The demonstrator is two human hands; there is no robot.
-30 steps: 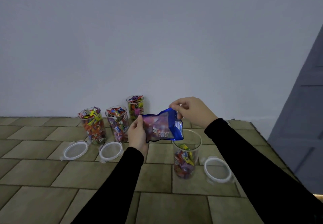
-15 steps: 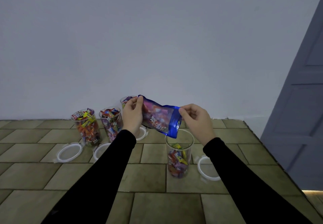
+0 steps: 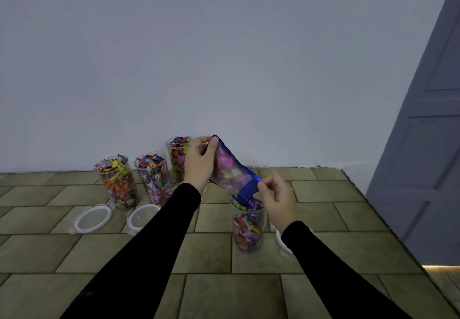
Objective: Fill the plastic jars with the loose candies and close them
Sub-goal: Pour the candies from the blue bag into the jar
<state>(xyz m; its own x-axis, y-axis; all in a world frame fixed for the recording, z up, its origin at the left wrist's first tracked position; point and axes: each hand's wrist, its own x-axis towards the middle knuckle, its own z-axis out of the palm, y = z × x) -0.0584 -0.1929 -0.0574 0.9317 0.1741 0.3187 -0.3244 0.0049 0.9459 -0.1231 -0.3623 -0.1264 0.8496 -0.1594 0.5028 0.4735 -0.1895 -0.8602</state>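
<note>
So the candy bag (image 3: 230,173), a clear pouch with blue edging stuffed with wrapped sweets, is tipped mouth-down right over the open plastic jar (image 3: 248,229), and a few candies (image 3: 252,203) are sitting at the jar's rim just under the bag's blue mouth. The left hand (image 3: 199,164) grips the raised bottom end of the bag, fingers and thumb curled round it, up and to the left of that jar. The right hand (image 3: 276,198) pinches the blue mouth edge between thumb and fingers, just to the right of the jar's rim. Both arms are in black sleeves. That jar stands upright on the tiled floor (image 3: 211,264) and looks roughly half full of mixed wrappers. Right of it, mostly hidden behind the right sleeve, is a white ringed lid (image 3: 282,244) lying flat. Well to the left of the jar are three more jars with no lids on, all packed to the top: the far-left one (image 3: 115,181) has mostly orange and yellow wrappers, the next (image 3: 154,177) is more purple and red, and the third (image 3: 178,157) sits further back against the wall (image 3: 224,57), partly behind the left hand. Two more lids lie flat in front of the left pair, one (image 3: 93,219) fully visible, the other (image 3: 142,216) partly covered by the left sleeve. A grey door (image 3: 423,144) is off to the right of the jar.
</note>
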